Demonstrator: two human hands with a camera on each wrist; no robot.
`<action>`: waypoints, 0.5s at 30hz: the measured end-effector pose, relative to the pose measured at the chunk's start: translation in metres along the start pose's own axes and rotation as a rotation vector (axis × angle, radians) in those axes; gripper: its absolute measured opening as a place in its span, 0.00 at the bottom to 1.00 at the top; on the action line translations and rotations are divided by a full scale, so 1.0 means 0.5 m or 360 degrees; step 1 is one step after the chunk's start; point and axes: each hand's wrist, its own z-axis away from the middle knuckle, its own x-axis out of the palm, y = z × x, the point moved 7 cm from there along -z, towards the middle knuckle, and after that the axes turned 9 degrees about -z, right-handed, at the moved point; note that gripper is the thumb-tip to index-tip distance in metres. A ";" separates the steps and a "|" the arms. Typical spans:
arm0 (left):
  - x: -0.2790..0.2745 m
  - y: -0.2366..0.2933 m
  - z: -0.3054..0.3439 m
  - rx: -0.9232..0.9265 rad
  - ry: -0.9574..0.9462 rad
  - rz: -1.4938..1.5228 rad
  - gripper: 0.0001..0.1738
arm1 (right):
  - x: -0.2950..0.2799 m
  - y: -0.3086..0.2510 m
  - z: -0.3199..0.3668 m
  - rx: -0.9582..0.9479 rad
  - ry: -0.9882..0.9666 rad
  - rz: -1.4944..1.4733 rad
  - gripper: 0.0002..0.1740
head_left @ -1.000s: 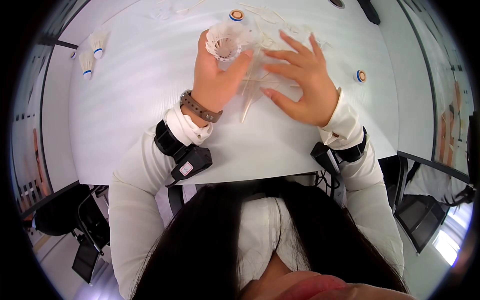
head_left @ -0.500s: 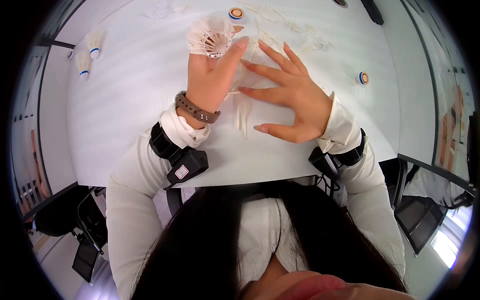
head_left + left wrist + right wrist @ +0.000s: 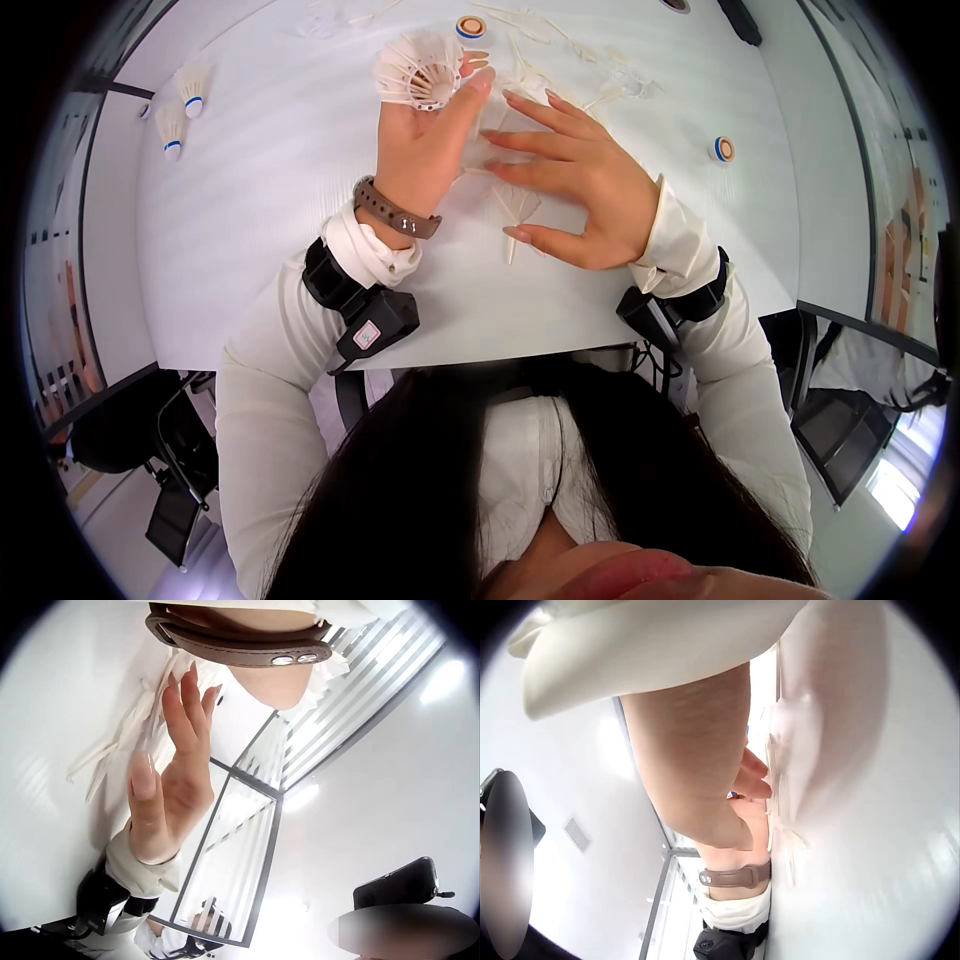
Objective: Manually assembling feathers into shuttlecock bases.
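My left hand (image 3: 432, 125) holds a white feather shuttlecock (image 3: 420, 68) at the far middle of the white table (image 3: 260, 230), its open skirt facing me, thumb and fingers curled round it. A brown watch strap (image 3: 395, 212) sits on that wrist. My right hand (image 3: 575, 170) lies flat beside it with straight, spread fingers that press on loose white feathers (image 3: 515, 208), which fan out under the thumb. The left wrist view shows the right hand (image 3: 171, 784) over the feathers (image 3: 120, 742). In the right wrist view the right palm (image 3: 697, 772) rests by the feathers (image 3: 781, 796).
Two whole shuttlecocks (image 3: 180, 105) lie at the far left. Loose feathers (image 3: 560, 55) are scattered at the back. Two round cork bases (image 3: 472, 27) (image 3: 722, 150) sit at the back and right. A black object (image 3: 740, 20) lies at the far right corner.
My left hand carried the shuttlecock left and farther away. My right hand slid left and toward me, drawing several loose feathers into a small fan under its fingers.
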 end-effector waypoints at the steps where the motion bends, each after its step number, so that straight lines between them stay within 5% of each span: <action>1: -0.002 -0.003 0.001 -0.0008 0.0011 -0.0001 0.15 | 0.000 -0.003 0.000 -0.0016 -0.0001 0.0012 0.26; 15: -0.001 -0.007 -0.001 0.0004 -0.0006 0.0038 0.16 | 0.005 -0.011 -0.005 -0.0010 -0.0046 -0.0099 0.27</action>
